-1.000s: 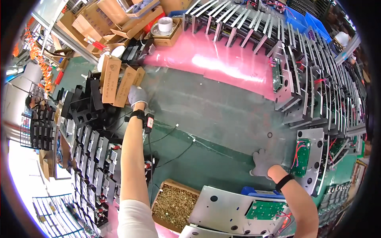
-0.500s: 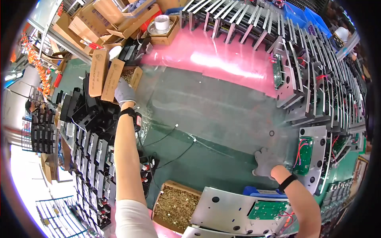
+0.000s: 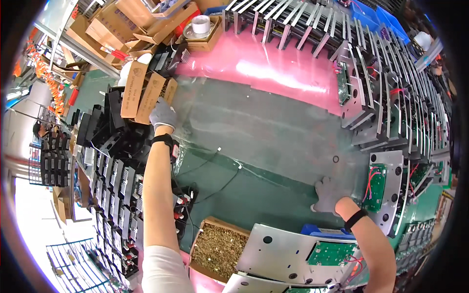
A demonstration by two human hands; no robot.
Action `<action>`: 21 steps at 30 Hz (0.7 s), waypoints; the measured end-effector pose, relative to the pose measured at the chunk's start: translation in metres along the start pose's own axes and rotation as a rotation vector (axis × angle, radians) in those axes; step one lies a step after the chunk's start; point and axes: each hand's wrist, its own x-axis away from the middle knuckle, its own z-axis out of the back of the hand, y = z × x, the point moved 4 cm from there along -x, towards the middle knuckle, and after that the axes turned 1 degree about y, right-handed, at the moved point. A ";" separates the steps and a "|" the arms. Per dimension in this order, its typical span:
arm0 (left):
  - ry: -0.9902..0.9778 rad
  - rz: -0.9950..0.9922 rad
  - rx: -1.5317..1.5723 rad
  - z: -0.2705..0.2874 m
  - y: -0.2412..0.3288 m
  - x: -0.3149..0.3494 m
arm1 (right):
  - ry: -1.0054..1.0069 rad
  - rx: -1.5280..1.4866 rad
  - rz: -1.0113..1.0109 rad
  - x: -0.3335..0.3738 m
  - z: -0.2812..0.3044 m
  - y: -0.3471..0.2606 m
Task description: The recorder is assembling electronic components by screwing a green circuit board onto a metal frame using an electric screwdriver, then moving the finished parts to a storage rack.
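My left hand (image 3: 163,115), in a grey glove, is closed at the lower right edge of a brown cardboard box (image 3: 150,99) at the far left of the bench. The box stands tilted, and its contents look small and brown. Part of my fingers is hidden against it. Another cardboard piece, a long flap or narrow box (image 3: 133,93), leans to its left. My right hand (image 3: 328,196), also gloved, lies on the green mat (image 3: 273,205) at the right with its fingers apart, holding nothing. A small black ring (image 3: 335,159) lies beyond it.
Metal panels with green circuit boards (image 3: 375,188) line the right side. Another silver panel (image 3: 273,249) lies at the near edge beside a box of small brass-coloured parts (image 3: 217,249). Black parts with heatsinks (image 3: 115,178) stack at the left. A thin cable (image 3: 220,189) crosses the mat.
My left hand and the cardboard box have shifted slightly to the right, along with the piece beside it. My right hand stays in nearly the same place on the mat.
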 end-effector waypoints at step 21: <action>0.134 -1.131 0.544 0.271 0.065 0.239 | 0.158 -0.006 -0.004 0.005 -0.008 0.002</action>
